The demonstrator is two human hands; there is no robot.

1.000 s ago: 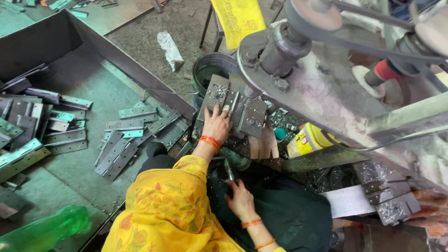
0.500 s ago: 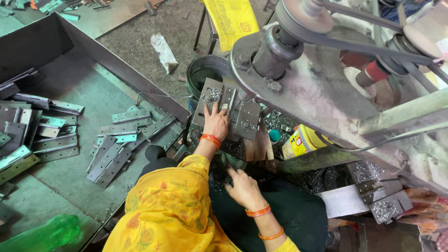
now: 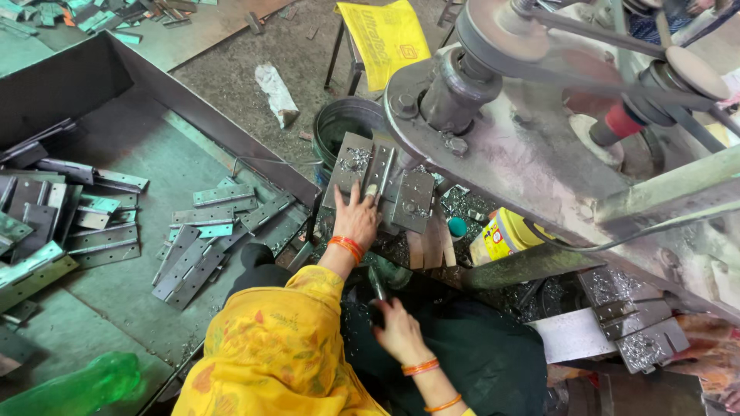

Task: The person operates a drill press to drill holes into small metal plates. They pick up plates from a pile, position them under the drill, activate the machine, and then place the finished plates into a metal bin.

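One view, from the head camera, looks down on a workshop floor (image 3: 231, 85) of rough grey concrete, strewn with metal filings. At the left a large dark metal tray (image 3: 116, 293) with raised walls holds loose grey hinge plates (image 3: 208, 231) scattered in heaps. A yellow sack (image 3: 385, 38) lies at the top, beside a dark round bucket (image 3: 347, 123), and a crumpled white rag (image 3: 275, 92) lies on the concrete. A heavy grey press machine (image 3: 524, 146) with a belt wheel fills the right half; a yellow can (image 3: 501, 235) stands below it.

The left hand (image 3: 356, 219) lies flat, fingers (image 3: 370, 192) stretched out and spread, pressing on a narrow hinge plate (image 3: 378, 173) that sits on the machine's bench (image 3: 412, 204) among other grey plates, just under the press head. The fingers close on nothing; they only rest on the plate's lower end. An orange bangle circles that wrist.

The right hand (image 3: 397, 331) hangs lower, over the dark lap, fingers partly curled and touching a small dark metal piece (image 3: 378, 285) that rises from between them; whether they grip it firmly cannot be told. Orange bangles sit on this forearm too. A yellow patterned sleeve (image 3: 270, 354) covers the left arm.
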